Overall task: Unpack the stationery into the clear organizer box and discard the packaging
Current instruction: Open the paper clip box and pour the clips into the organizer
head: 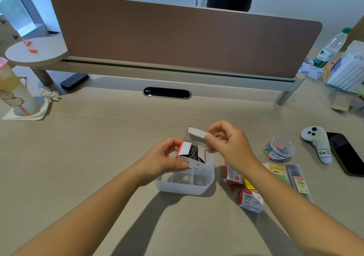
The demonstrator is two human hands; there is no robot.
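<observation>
A pale wood bench [98, 157] carries the clear organizer box [183, 185]. Above it, the left hand [163, 157] grips the paper-clip carton [192, 155] by its side walls; the right hand [228, 143] pinches the open flap [197, 132]. The carton is probably light, thin card that crushes easily: hold the walls, tip gently.

The paper-clip box [192, 158] I hold is thin printed card, its flap's inner side plain matt white; the clips [194, 151] inside glint as bright metal wire. My organizer box [184, 185] is frosted, translucent plastic on a matt wood-grain desk [88, 147].
</observation>
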